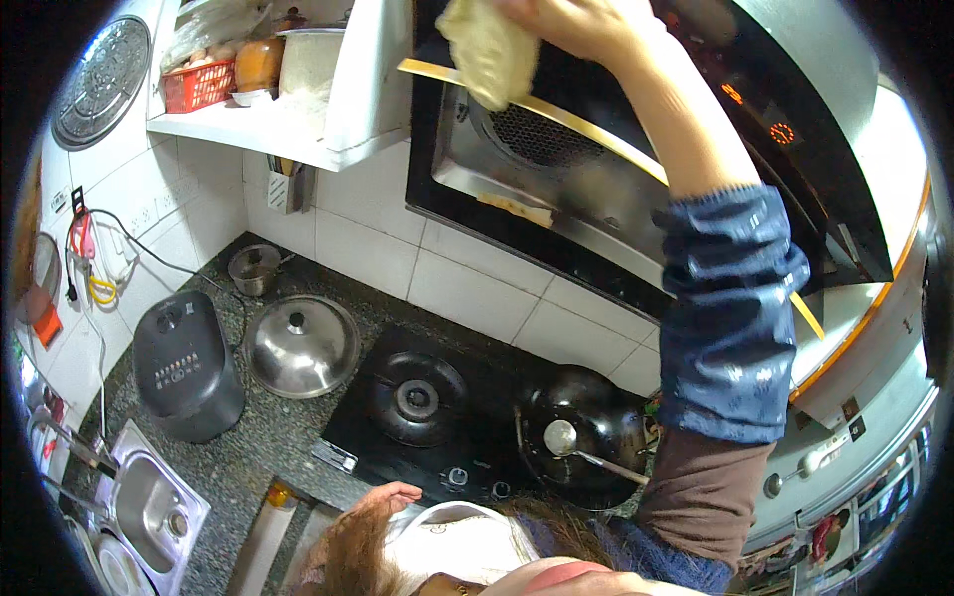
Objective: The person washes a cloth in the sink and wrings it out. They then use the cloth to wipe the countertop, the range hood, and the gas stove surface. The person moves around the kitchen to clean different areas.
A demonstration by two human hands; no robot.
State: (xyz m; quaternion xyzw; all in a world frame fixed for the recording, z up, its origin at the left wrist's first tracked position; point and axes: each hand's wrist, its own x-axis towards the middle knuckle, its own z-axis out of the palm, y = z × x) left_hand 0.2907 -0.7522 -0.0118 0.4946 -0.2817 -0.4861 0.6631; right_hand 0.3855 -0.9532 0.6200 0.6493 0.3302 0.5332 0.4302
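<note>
My right hand [563, 22] is raised at the top of the view, shut on a pale yellowish cloth [493, 56]. The cloth hangs down in front of the black range hood [477, 186], across its yellow strip [589, 128]. Whether it touches the hood cannot be told. A shiny blue sleeve cover [727, 313] wraps my right forearm. Low in the view, my left hand [387, 498] is by the front edge of the black gas hob [477, 417], its fingers extended and nothing visible in them. Part of that hand is hidden by hair.
A wok [589, 402] with a metal ladle [563, 438] sits on the hob's right burner. Left of the hob are a domed metal lid [302, 346], a black appliance [186, 365] and a sink [153, 506]. An open wall cabinet [246, 127] juts out upper left.
</note>
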